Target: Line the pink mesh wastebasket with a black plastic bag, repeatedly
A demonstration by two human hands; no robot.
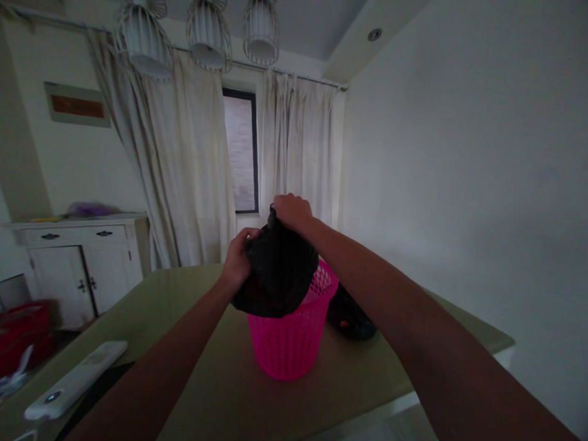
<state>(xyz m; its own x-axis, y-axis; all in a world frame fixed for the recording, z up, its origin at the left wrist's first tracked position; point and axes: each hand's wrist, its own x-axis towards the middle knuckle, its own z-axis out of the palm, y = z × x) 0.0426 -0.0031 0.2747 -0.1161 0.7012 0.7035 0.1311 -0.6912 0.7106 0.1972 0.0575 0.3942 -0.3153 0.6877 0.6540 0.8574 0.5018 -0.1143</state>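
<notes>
Left hand (pixel 236 260) and right hand (pixel 293 211): fingers gripping black bag (pixel 283 268), which hangs below right fingers, just right of left ones. Pink basket (pixel 287 349) upright below both, on green table (pixel 211 391).

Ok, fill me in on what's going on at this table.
A person has a black bag in both hands: the left hand grips its side, the right hand its top. The bag hides part of the rim of a pink basket standing upright on the table; whether they touch, I can't tell. A dark bundle lies right of the basket, partly behind the right arm, and a white device lies at the table's left.
</notes>
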